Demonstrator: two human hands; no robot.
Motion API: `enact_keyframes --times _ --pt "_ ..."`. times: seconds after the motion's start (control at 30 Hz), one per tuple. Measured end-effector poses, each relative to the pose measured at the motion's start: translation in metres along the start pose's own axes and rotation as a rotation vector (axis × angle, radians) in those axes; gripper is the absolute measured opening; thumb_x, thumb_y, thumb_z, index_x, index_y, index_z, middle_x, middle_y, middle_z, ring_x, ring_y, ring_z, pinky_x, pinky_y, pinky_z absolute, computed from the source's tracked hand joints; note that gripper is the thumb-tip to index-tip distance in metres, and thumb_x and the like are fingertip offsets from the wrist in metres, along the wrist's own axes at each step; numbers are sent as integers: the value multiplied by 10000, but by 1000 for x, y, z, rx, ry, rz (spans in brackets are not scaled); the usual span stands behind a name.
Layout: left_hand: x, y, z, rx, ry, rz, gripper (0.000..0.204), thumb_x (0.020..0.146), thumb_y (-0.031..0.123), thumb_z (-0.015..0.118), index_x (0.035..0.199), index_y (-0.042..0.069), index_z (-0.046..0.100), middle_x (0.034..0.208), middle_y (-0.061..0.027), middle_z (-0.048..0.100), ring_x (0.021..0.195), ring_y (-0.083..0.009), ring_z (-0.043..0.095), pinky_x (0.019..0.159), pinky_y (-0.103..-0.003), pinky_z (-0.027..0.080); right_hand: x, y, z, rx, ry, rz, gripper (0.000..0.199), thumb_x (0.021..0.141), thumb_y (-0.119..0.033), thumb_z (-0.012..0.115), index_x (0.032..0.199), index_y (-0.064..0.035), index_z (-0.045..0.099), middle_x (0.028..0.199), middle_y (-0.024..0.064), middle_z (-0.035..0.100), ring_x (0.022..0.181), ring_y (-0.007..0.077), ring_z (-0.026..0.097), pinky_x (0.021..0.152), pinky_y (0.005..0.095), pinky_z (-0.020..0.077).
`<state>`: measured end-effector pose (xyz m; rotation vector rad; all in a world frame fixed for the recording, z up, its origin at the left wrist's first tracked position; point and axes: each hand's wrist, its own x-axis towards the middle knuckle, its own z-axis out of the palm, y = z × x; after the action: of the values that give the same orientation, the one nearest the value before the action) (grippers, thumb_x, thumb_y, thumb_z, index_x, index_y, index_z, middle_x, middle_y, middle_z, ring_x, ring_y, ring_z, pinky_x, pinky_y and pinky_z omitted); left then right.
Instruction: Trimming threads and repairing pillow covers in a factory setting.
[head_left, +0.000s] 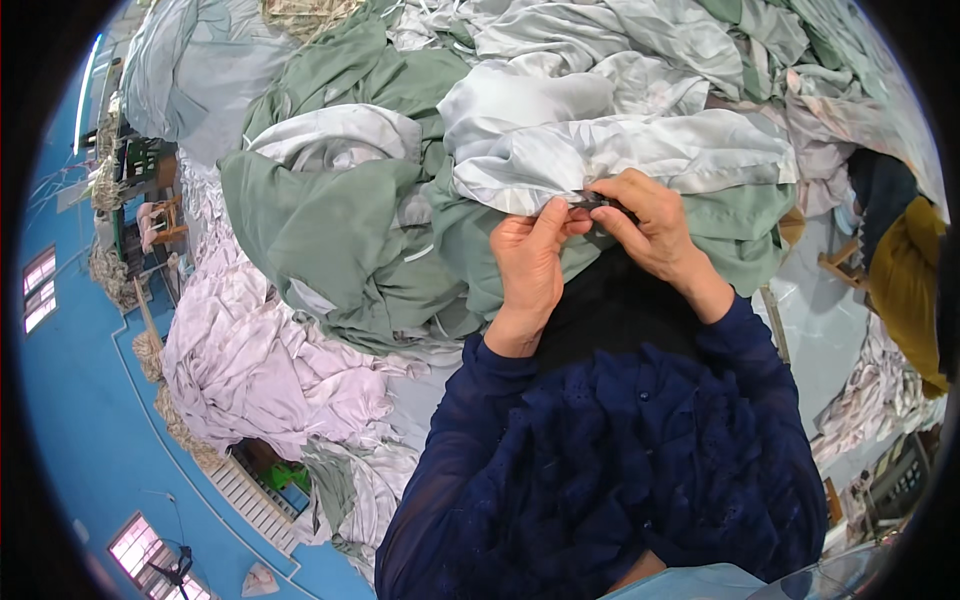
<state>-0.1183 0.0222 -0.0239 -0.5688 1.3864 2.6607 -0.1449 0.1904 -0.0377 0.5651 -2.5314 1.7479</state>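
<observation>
Fingers closed, my right hand [655,228] grips a pair of small black thread snips [592,203], partly hidden by the fingers. Thumb and fingertips of my left hand [532,255] pinch the near edge of a pale grey-white patterned cloth [660,145], just left of the snips. The blades are close to that edge; whether they touch it I cannot tell. Sage-green fabric [330,215] is joined to or bunched with the pale cloth, and it hangs toward my lap below my hands.
Loose heaps of pale cloth [590,35] fill the far side. On the left, a pinkish-white cloth pile [270,350] lies near a blue wall [75,420]. To the right are a wooden stool [845,262] and someone in mustard clothing [905,285].
</observation>
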Motion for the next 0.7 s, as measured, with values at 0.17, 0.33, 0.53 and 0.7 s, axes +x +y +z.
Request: enact_keyframes --times 0.17,0.33,0.53,0.7 --pt "0 0 0 -10 9 11 142 927 72 611 962 -58 656 872 -133 693 736 -194 675 688 -308 566 2 0 1 6 1 -29 270 820 -54 686 1085 -10 656 825 94 607 686 209 577 618 289 451" --pt "0 2 2 -1 5 3 153 930 85 611 959 -59 655 869 -135 693 735 -196 677 683 -308 567 4 -1 0 21 8 -51 267 819 -54 687 1082 -15 660 816 93 599 684 209 574 614 292 448" --pt "0 3 3 21 14 -8 162 936 94 604 961 -57 654 868 -132 695 752 -206 687 679 -307 565 7 1 0 14 16 -69 242 817 -80 700 1055 -46 677 802 79 603 651 200 578 586 289 448" --pt "0 4 3 33 5 -11 164 942 96 593 967 -55 654 867 -131 699 762 -207 692 680 -305 564 10 2 -1 -8 31 -86 216 815 -105 713 1027 -70 694 794 62 613 630 186 585 563 286 449"
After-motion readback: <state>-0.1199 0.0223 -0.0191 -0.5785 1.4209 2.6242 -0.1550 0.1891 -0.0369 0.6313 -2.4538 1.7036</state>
